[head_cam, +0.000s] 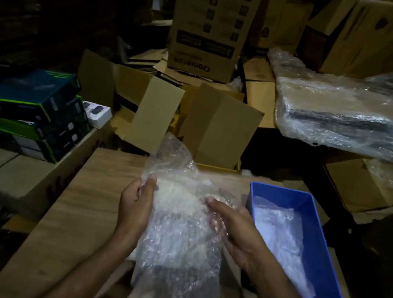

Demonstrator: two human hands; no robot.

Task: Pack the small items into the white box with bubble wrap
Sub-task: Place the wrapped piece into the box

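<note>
Bubble wrap (179, 232), light, limp and slippery, hung beside the blue tray (316, 202); left hand (136, 203) pinched its upper edge, right hand (236, 225) gripped its side, sensibly.

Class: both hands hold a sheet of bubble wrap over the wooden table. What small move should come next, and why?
Probably fold the loose upper flap of the bubble wrap down: the left hand pinches its top edge, the right hand presses the side, and that flap stands up unfolded.
</note>
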